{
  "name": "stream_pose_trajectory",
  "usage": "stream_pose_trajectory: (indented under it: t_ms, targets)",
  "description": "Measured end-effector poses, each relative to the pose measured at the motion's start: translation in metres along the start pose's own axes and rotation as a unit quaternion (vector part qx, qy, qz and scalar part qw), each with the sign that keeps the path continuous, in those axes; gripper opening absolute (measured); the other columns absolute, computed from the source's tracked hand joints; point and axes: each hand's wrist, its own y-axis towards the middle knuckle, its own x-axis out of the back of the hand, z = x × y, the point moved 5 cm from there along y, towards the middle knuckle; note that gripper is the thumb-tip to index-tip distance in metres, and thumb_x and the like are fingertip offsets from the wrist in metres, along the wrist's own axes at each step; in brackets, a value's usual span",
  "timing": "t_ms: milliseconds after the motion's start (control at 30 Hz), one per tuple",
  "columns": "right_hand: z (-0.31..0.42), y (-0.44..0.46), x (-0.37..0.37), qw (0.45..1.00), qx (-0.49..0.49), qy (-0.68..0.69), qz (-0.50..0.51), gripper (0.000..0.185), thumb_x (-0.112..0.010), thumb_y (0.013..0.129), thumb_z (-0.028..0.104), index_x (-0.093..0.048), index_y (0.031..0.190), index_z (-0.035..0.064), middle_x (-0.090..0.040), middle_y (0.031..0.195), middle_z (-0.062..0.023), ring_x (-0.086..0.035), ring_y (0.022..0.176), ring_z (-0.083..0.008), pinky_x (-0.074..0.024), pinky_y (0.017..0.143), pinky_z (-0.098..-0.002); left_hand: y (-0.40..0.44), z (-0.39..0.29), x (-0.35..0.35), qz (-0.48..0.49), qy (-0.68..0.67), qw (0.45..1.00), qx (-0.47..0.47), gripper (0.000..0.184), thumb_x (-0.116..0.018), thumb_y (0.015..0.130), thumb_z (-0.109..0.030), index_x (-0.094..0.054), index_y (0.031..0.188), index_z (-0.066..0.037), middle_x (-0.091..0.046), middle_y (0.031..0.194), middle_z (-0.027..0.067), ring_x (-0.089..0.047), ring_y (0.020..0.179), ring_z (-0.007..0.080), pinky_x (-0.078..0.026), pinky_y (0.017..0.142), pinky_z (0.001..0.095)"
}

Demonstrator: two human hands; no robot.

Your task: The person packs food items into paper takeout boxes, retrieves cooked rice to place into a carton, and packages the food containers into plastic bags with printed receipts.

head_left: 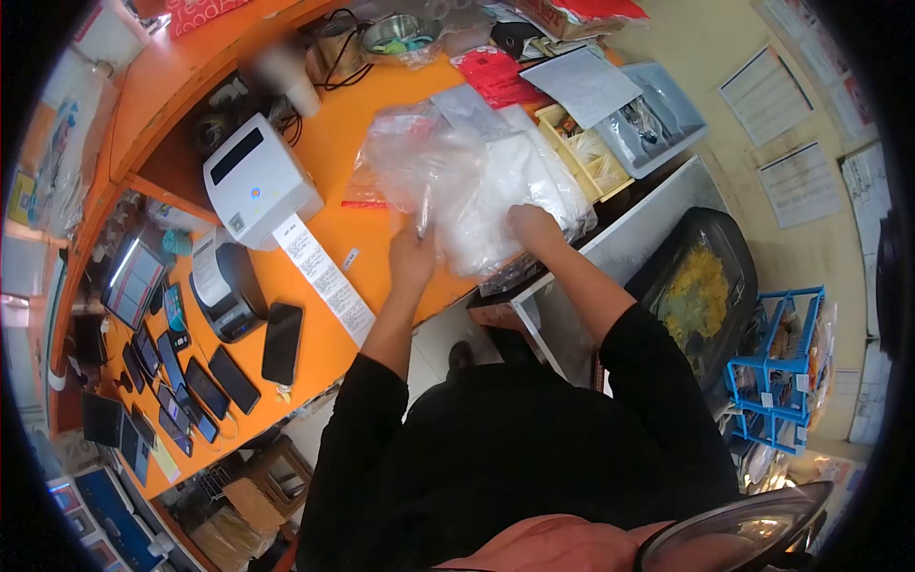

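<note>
My left hand (413, 257) is closed on the lower edge of a crumpled clear plastic bag (419, 167), which spreads upward over the orange counter. My right hand (536, 229), fingers curled in, rests against a pile of white plastic bags (505, 181). Whether its fingers pinch one of those bags is hard to make out. The clear bag overlaps the left side of the pile, and a red-edged plastic packet (364, 191) shows beneath it.
Left on the orange counter (329, 124) stand a white receipt printer (257, 181) trailing a long receipt (324, 276), a black-and-white printer (227, 286) and several phones (282, 343). A cream basket (586, 153) and a grey tray (667, 114) lie right. Below them sits a black container (701, 286) with yellow contents.
</note>
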Motion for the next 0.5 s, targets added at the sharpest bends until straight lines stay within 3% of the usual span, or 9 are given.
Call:
stream_pose_trajectory:
  t_ms: [33, 100, 200, 300, 333, 367, 400, 433, 500]
  targets:
    - [0.002, 0.000, 0.003, 1.000, 0.017, 0.002, -0.011, 0.014, -0.059, 0.080, 0.020, -0.063, 0.087, 0.0093, -0.063, 0.095, -0.0157, -0.061, 0.090, -0.0331, -0.0484, 0.079, -0.0414, 0.008, -0.012, 0.014, -0.029, 0.032, 0.999, 0.015, 0.033, -0.059, 0.088, -0.021, -0.060, 0.112, 0.002, -0.063, 0.073, 0.0192, -0.063, 0.066, 0.0302, -0.047, 0.061, 0.0397]
    - [0.006, 0.000, 0.010, 0.998, 0.049, 0.005, -0.031, 0.014, -0.060, 0.079, 0.021, -0.063, 0.086, 0.0096, -0.063, 0.093, -0.0152, -0.061, 0.090, -0.0326, -0.0484, 0.079, -0.0411, 0.025, -0.039, 0.042, -0.132, -0.044, 0.988, -0.064, 0.030, -0.060, 0.089, -0.021, -0.060, 0.110, 0.000, -0.063, 0.075, 0.0190, -0.061, 0.062, 0.0325, -0.045, 0.058, 0.0400]
    - [0.004, 0.000, 0.015, 0.999, 0.051, 0.019, 0.001, 0.019, -0.062, 0.080, 0.023, -0.065, 0.093, 0.0102, -0.063, 0.101, -0.0157, -0.061, 0.092, -0.0329, -0.0487, 0.080, -0.0391, 0.048, -0.094, 0.065, -0.213, -0.037, 0.944, -0.248, 0.028, -0.062, 0.088, -0.023, -0.061, 0.105, 0.000, -0.063, 0.079, 0.0205, -0.060, 0.064, 0.0345, -0.046, 0.059, 0.0400]
    - [0.014, -0.006, 0.039, 0.989, 0.019, 0.136, -0.050, 0.022, -0.066, 0.079, 0.016, -0.066, 0.100, 0.0087, -0.062, 0.108, -0.0117, -0.063, 0.091, -0.0283, -0.0494, 0.079, -0.0376, 0.045, -0.125, 0.048, -0.072, 0.108, 0.963, -0.236, 0.032, -0.066, 0.084, -0.023, -0.059, 0.107, -0.002, -0.064, 0.090, 0.0215, -0.061, 0.077, 0.0363, -0.048, 0.069, 0.0407]
    - [0.026, -0.012, 0.055, 0.946, 0.014, 0.318, -0.057, 0.023, -0.066, 0.081, 0.018, -0.065, 0.102, 0.0080, -0.063, 0.106, -0.0112, -0.063, 0.089, -0.0257, -0.0494, 0.078, -0.0368, 0.038, -0.127, 0.031, -0.012, 0.142, 0.951, -0.276, 0.041, -0.069, 0.081, -0.022, -0.056, 0.114, -0.001, -0.063, 0.096, 0.0210, -0.060, 0.086, 0.0360, -0.048, 0.075, 0.0407]
    - [0.044, -0.019, 0.076, 0.870, 0.008, 0.488, -0.062, 0.026, -0.066, 0.083, 0.020, -0.064, 0.105, 0.0074, -0.064, 0.105, -0.0108, -0.063, 0.088, -0.0231, -0.0493, 0.078, -0.0359, 0.027, -0.128, 0.013, 0.050, 0.174, 0.932, -0.315, 0.051, -0.072, 0.077, -0.021, -0.053, 0.120, -0.001, -0.062, 0.103, 0.0205, -0.059, 0.094, 0.0356, -0.048, 0.082, 0.0406]
    - [0.055, -0.024, 0.090, 0.763, 0.001, 0.642, -0.069, 0.028, -0.066, 0.085, 0.022, -0.063, 0.108, 0.0067, -0.064, 0.104, -0.0103, -0.063, 0.086, -0.0204, -0.0492, 0.077, -0.0350, 0.015, -0.123, -0.006, 0.163, 0.116, 0.938, -0.284, 0.061, -0.074, 0.074, -0.022, -0.048, 0.126, -0.001, -0.060, 0.108, 0.0195, -0.057, 0.099, 0.0350, -0.046, 0.085, 0.0397]
    - [0.064, -0.027, 0.102, 0.811, 0.048, 0.574, -0.103, 0.029, -0.066, 0.085, 0.023, -0.062, 0.108, 0.0061, -0.065, 0.100, -0.0096, -0.062, 0.083, -0.0185, -0.0490, 0.075, -0.0340, 0.002, -0.118, -0.023, 0.273, 0.056, 0.927, -0.249, 0.072, -0.077, 0.071, -0.022, -0.044, 0.131, 0.000, -0.058, 0.114, 0.0184, -0.055, 0.103, 0.0344, -0.045, 0.089, 0.0388]
    - [0.069, -0.032, 0.116, 0.869, 0.096, 0.466, -0.138, 0.032, -0.068, 0.085, 0.027, -0.061, 0.108, 0.0052, -0.065, 0.094, -0.0087, -0.061, 0.077, -0.0156, -0.0488, 0.072, -0.0322, -0.009, -0.121, -0.034, 0.247, 0.033, 0.923, -0.293, 0.079, -0.080, 0.067, -0.022, -0.043, 0.134, -0.004, -0.058, 0.113, 0.0171, -0.057, 0.099, 0.0324, -0.046, 0.087, 0.0379]
